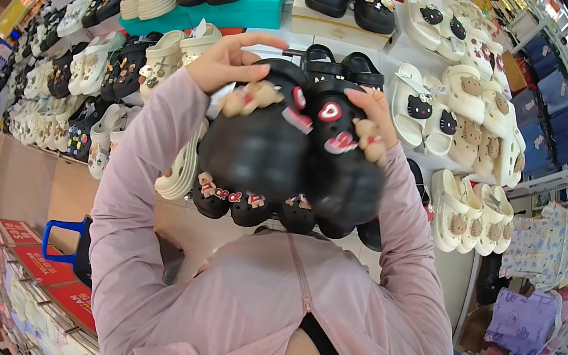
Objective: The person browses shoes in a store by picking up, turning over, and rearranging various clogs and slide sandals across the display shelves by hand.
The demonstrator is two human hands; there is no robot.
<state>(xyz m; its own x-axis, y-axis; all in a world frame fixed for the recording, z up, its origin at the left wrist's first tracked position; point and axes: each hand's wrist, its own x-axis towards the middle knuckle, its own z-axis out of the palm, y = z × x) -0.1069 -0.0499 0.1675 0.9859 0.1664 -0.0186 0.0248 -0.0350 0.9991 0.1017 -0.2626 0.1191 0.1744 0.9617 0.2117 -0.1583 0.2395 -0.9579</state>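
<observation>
Two black charm-trimmed clogs, left clog (251, 154) and right clog (345, 187), occupy frame centre in the head view. Left hand (223, 66) grasps the former by its upper edge; right hand (375, 110) grasps the latter likewise. Long axes run roughly top to bottom; blurred toe ends appear lowermost, nearer the pink jacket (263, 270). Beyond, upper centre: white display surface (304, 42), teal shoebox (262, 5). Pale floor (70, 186) lies lower left.

held clogs (259, 148): blk | bear charms (371, 143): tan | heart charm (329, 112): red/wht | jkt (227, 309): lt pink | shoebox (265, 7): teal
</observation>
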